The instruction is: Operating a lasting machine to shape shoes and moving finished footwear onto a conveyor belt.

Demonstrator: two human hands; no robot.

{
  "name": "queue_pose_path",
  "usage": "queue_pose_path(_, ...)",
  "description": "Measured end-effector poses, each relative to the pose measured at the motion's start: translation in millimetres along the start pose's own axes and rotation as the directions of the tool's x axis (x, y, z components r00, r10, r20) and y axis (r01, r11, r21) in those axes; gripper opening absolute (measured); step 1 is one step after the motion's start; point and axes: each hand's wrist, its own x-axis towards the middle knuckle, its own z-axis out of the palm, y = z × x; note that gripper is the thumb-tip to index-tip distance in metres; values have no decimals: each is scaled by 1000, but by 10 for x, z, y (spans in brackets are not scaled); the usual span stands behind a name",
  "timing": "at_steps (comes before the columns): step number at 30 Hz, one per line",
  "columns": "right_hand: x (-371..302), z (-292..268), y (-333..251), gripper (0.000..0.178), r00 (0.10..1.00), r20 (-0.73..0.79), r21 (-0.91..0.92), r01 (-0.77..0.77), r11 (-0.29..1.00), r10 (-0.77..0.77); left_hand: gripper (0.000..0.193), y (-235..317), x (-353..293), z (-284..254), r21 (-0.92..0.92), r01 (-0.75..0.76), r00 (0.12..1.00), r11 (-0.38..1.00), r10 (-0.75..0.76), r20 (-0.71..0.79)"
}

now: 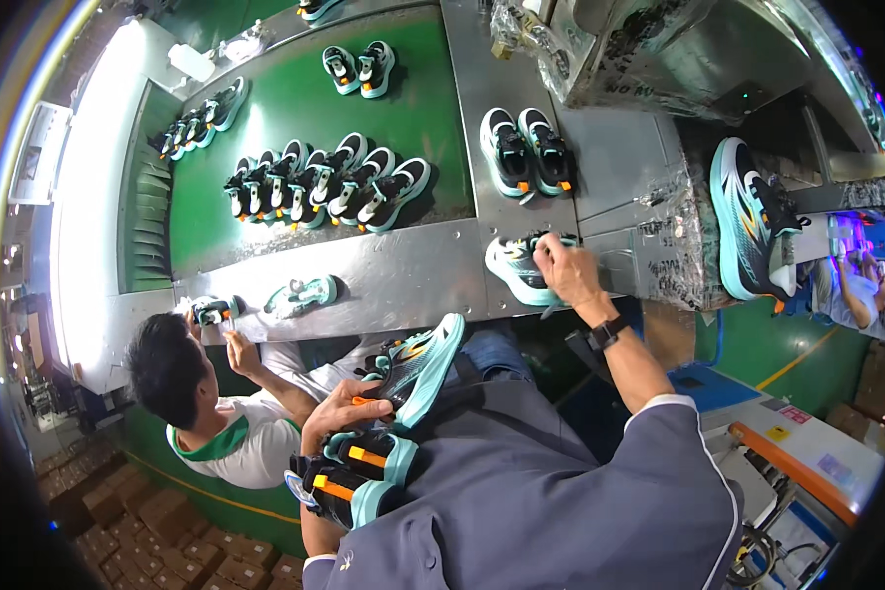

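My left hand [339, 408] grips a black sneaker [421, 369] with a mint sole by its heel end, toe pointing up and away, close to my body. Two more such sneakers [372, 472] with orange heel tabs rest along my left forearm; how they are held is hidden. Over at the metal ledge, my right hand [568, 270] has its fingers curled together at the opening of another sneaker [516, 270] lying there. What those fingers pinch, if anything, is hidden. Beyond it a pair of sneakers [509, 152] stands on the metal top.
Several sneakers [329, 182] stand in a row on the green belt [275, 98], with a pair [359, 69] farther back. Left of me a co-worker [221, 413] handles a shoe by the ledge [393, 275]. One sneaker [752, 221] leans at the taped machine on the right.
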Motion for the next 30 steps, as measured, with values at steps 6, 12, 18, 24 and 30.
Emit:
queue_pose_path(6,697,-65,703,33,962,194,38,-204,978,193,32,97,71,75,-69,79,994,994,-73,80)
queue_pose_path(12,1262,21,770,52,897,267,-168,-316,934,352,35,-159,72,137,-194,20,999,981,-25,-26)
queue_pose_path(18,1525,68,680,60,943,233,-244,-179,953,237,38,-338,8,189,-283,-43,991,958,5,-133)
queue_pose_path(24,1659,96,787,54,962,231,-258,-87,962,149,38,-326,48,240,-336,-38,991,941,-8,-134)
queue_pose_path(30,1738,93,872,54,936,307,-244,-95,965,170,35,-349,74,265,-350,-44,989,936,-8,-147)
